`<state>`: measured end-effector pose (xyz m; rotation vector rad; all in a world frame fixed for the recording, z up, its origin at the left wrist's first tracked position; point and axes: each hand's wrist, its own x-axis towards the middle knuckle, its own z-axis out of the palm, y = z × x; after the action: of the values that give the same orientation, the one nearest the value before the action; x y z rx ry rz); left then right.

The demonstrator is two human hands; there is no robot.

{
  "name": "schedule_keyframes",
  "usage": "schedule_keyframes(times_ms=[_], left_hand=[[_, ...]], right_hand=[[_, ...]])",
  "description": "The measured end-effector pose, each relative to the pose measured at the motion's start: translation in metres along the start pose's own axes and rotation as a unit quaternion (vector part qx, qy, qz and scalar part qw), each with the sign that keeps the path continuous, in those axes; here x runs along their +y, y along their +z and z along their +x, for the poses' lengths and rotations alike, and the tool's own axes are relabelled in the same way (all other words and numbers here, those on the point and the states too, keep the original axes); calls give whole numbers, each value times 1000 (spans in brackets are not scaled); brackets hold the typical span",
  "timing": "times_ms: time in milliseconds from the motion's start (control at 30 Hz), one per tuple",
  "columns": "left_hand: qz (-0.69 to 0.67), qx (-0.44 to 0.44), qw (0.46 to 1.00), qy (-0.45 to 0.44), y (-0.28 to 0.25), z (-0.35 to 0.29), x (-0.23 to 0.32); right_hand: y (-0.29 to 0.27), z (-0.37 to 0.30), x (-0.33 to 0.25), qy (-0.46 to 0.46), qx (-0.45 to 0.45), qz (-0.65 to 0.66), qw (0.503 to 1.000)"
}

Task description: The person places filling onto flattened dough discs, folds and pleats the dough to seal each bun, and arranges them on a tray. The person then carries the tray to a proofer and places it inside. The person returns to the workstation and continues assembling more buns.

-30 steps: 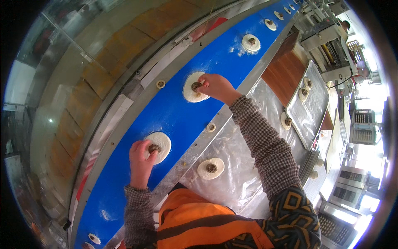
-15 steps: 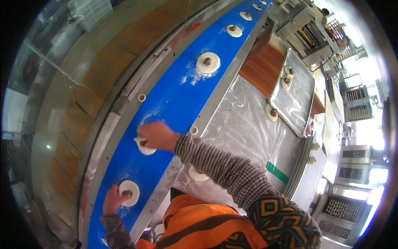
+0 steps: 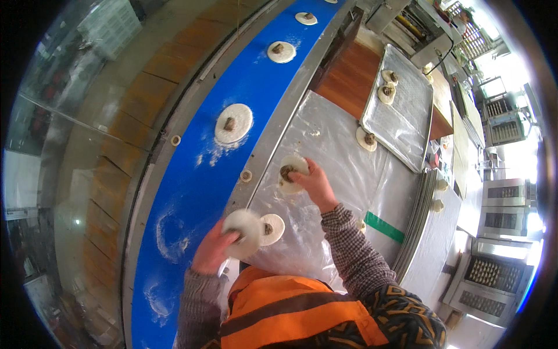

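Left hand (image 3: 210,253) grasps a thin white dough round with brown filling (image 3: 243,231) at the blue conveyor belt's (image 3: 192,192) edge; right hand (image 3: 313,181) grasps another filled dough round (image 3: 289,172) over the plastic-covered bench (image 3: 337,145). Likely soft, light, tearable: support from beneath at rim.

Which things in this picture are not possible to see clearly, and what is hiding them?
- Head view: the filling of the dough round in the left hand is mostly hidden by the round itself.
- Head view: part of the dough round under the right hand is covered by its fingers.
- Head view: the rounds far up the blue belt are too small for detail.
- Head view: the oven racks at the right edge are distorted and overexposed.
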<state>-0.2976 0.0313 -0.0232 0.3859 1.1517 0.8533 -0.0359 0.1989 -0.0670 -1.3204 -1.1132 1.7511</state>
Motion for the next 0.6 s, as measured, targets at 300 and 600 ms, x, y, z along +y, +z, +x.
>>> schedule_keyframes(times_ms=[300,600], left_hand=[[474,-44,876,78,68,145,-15],[505,-9,826,249,69,143,-25]], right_hand=[[-38,26,33,2,84,-238,968],[-58,-26,57,-104,187,-321,922]])
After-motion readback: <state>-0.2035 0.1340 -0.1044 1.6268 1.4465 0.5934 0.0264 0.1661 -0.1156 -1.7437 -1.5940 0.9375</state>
